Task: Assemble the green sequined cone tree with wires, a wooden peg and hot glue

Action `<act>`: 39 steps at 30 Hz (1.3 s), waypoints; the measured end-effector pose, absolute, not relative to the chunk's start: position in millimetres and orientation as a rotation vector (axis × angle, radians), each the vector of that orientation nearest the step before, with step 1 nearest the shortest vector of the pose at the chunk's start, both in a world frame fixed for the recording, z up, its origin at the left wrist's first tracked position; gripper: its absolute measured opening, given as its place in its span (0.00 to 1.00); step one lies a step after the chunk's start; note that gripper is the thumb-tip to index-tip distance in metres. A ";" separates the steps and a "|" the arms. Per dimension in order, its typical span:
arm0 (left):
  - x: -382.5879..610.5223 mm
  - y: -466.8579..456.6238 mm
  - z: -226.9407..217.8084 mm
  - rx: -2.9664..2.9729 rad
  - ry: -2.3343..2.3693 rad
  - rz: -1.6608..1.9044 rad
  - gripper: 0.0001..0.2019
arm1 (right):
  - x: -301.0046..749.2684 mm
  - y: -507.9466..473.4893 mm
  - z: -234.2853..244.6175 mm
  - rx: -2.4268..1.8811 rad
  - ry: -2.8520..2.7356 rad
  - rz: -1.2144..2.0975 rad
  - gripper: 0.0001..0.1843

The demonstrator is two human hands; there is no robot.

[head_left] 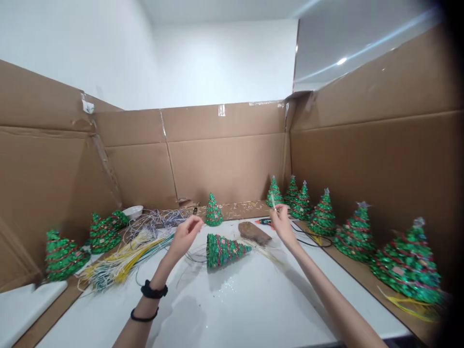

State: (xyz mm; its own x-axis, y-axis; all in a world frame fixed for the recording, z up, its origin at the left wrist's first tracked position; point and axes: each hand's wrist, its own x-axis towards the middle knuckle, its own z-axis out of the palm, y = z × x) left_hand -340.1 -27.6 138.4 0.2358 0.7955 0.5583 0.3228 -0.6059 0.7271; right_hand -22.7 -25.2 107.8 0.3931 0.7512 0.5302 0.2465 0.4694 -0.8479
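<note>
My left hand [187,233] is raised over the white table, its fingers pinched together. Whatever may be between them is too small to make out. A thin pale stick [273,202] points upward from the closed fingers of my right hand [282,223]. Between and below my hands, a green tinsel Christmas tree [226,250] with red garland lies on its side, its tip to the right. Beside my right hand is a dark tool with an orange tip [264,222], partly hidden by that hand. A brown flat piece [254,233] rests behind the lying tree.
Several finished-looking trees with silver stars [357,232] stand along the right cardboard wall. More trees [65,256] are at the left, near bundles of yellow, white and green strands [126,261]. One tree [213,210] stands at the back. A black cable [313,243] curves at right.
</note>
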 end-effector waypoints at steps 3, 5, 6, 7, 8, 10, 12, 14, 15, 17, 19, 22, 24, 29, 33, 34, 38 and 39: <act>-345.7 -17.5 111.2 2.176 1.218 0.957 0.22 | -18.1 -2.6 74.7 -1.162 -1.162 0.435 0.16; -349.6 -18.5 98.9 2.217 1.319 0.828 0.25 | -15.9 -0.7 65.7 -1.116 -1.142 0.466 0.14; -351.2 -19.5 94.2 2.245 1.359 0.791 0.25 | -14.7 -1.9 64.9 -1.071 -1.117 0.523 0.14; -352.1 -20.3 90.0 2.275 1.389 0.768 0.25 | -13.4 -3.8 65.5 -1.013 -1.084 0.613 0.14; -352.4 -20.8 86.3 2.309 1.413 0.767 0.24 | -12.4 -5.7 66.8 -0.953 -1.047 0.719 0.14; -350.5 -21.3 79.7 2.382 1.446 0.833 0.23 | -12.4 -8.8 68.5 -0.886 -0.983 0.882 0.16; -346.0 -22.0 73.6 2.452 1.471 0.974 0.23 | -16.0 -10.6 65.9 -0.938 -0.996 0.867 0.17; -340.3 -24.0 68.0 2.531 1.466 1.122 0.21 | -22.5 -12.2 59.9 -1.083 -1.116 0.698 0.17; -337.4 -25.4 65.4 2.572 1.445 1.183 0.21 | -26.0 -13.3 56.8 -1.167 -1.211 0.597 0.15; -332.4 -28.4 60.9 2.647 1.376 1.278 0.20 | -32.3 -16.4 52.4 -1.332 -1.418 0.392 0.11; -328.8 -30.4 57.5 2.698 1.298 1.344 0.19 | -35.8 -20.3 52.1 -1.463 -1.578 0.164 0.13; -326.4 -30.1 54.3 2.727 1.221 1.406 0.17 | -35.5 -24.7 56.7 -1.585 -1.648 -0.184 0.16; -326.4 -28.6 53.1 2.724 1.194 1.424 0.17 | -33.4 -25.5 59.5 -1.623 -1.659 -0.292 0.16; -327.6 -26.3 51.8 2.700 1.154 1.453 0.16 | -30.6 -21.7 55.1 -1.710 -1.918 -0.018 0.18; -328.0 -26.5 52.3 2.711 1.136 1.452 0.16 | -29.3 -18.6 46.2 -1.873 -2.012 0.124 0.10; -328.1 -26.5 52.5 2.720 1.130 1.449 0.16 | -28.6 -18.2 44.6 -1.877 -2.012 0.134 0.09; -328.6 -26.0 52.7 2.737 1.105 1.451 0.16 | -26.9 -17.0 42.2 -1.853 -2.019 0.144 0.09; -328.8 -26.0 52.8 2.736 1.103 1.452 0.16 | -27.2 -16.6 42.0 -1.837 -2.028 0.147 0.09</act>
